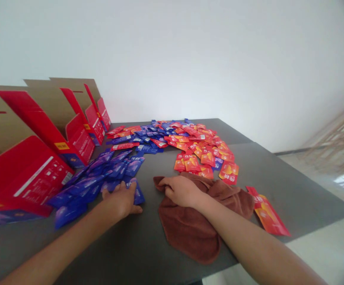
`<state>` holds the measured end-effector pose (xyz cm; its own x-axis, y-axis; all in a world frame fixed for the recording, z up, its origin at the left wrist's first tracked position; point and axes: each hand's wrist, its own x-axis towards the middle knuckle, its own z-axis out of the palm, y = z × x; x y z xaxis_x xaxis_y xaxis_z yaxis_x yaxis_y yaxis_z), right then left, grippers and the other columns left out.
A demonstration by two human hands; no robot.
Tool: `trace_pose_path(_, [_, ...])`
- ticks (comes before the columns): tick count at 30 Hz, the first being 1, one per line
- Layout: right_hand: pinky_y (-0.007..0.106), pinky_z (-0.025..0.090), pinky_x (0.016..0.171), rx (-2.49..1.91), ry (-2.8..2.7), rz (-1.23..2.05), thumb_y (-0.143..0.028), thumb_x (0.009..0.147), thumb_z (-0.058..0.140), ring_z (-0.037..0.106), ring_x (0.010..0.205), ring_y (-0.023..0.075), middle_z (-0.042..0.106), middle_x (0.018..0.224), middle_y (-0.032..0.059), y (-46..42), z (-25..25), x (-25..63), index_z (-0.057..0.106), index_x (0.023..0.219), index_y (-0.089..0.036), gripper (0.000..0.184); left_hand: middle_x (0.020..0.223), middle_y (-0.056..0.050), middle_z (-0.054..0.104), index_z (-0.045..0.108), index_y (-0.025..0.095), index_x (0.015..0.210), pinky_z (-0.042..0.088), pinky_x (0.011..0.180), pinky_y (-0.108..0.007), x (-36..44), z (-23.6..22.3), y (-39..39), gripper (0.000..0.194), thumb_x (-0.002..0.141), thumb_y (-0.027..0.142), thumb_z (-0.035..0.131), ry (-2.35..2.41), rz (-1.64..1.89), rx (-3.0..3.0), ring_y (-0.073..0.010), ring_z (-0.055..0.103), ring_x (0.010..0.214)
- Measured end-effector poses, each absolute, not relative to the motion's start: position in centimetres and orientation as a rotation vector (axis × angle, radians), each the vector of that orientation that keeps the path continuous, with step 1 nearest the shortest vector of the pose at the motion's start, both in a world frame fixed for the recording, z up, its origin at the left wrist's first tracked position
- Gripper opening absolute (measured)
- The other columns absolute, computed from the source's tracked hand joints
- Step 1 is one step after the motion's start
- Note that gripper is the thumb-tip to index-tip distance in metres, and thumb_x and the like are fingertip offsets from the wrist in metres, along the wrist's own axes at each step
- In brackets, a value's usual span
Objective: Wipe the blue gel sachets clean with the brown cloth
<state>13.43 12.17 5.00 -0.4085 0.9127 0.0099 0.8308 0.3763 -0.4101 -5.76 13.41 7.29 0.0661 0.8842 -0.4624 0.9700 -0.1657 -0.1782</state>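
Observation:
My left hand (121, 200) lies on a loose heap of blue foil sachets (84, 184), its fingers over the sachets and its thumb near their lower right edge. Whether it grips one, I cannot tell. My right hand (179, 190) clutches a fold of a crumpled brown towel (189, 233) on the table. Red and orange sachets (200, 152) lie scattered just beyond the towel, and two more (268, 211) lie to its right. Further back, blue and red sachets mix together in one spread.
Several open cardboard display boxes with red panels (41, 130) stand in a row along the left of the dark grey table (148, 245). A white wall rises behind the table. A tiled floor and a beige curtain show at the right.

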Motion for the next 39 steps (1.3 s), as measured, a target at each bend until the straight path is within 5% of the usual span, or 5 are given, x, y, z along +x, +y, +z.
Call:
trace_pose_path(4, [0.027,0.041,0.074,-1.556,-2.422,0.508,-0.021,0.081,0.036,0.058,0.094,0.0177,0.064,0.106,-0.0004,12.1,5.1,13.5,0.059,0.109,-0.026,0.037,0.144,-0.025,0.023,0.015,0.017,0.137,0.022,0.098,-0.056,-5.4,7.6,13.6,0.089,0.065,0.048,0.056,1.913,-0.756,2.143,-0.0323,0.028,0.129])
trace_pose_path(12, [0.026,0.04,0.072,-1.536,-2.404,0.516,-0.02,0.08,0.039,0.059,0.09,0.0166,0.065,0.102,-0.0009,12.1,5.0,13.4,0.061,0.105,-0.026,0.034,0.145,-0.019,0.025,0.037,0.02,0.13,0.026,0.095,-0.057,-3.3,9.1,12.5,0.064,0.072,0.044,0.051,1.95,-0.721,2.185,-0.045,0.028,0.125])
trace_pose_path(23, [0.023,0.039,0.076,-1.433,-2.404,0.575,-0.015,0.079,0.04,0.059,0.087,0.0147,0.066,0.099,0.0007,12.6,4.1,13.5,0.063,0.1,-0.022,0.032,0.146,-0.013,0.022,0.035,0.031,0.131,0.016,0.1,-0.06,-1.2,5.4,10.3,0.082,0.057,0.04,0.069,1.883,-0.65,2.082,-0.0435,0.018,0.129])
trace_pose_path(28, [0.023,0.039,0.075,-1.44,-2.406,0.558,-0.016,0.079,0.04,0.059,0.086,0.0147,0.066,0.098,0.0003,12.4,4.2,13.6,0.062,0.1,-0.023,0.032,0.147,-0.019,0.015,0.041,0.028,0.128,0.02,0.096,-0.061,-4.6,4.7,11.6,0.075,0.06,0.056,0.058,2.089,-0.525,2.004,-0.0483,0.027,0.124])
trace_pose_path(39, [0.025,0.04,0.075,-1.427,-2.377,0.565,-0.017,0.078,0.041,0.059,0.086,0.0159,0.066,0.099,-0.0001,12.3,4.4,13.5,0.063,0.101,-0.024,0.032,0.148,-0.004,0.023,0.041,0.03,0.126,0.027,0.091,-0.063,-7.5,4.8,14.1,0.06,0.07,0.052,0.045,2.107,-0.463,2.026,-0.0503,0.025,0.123])
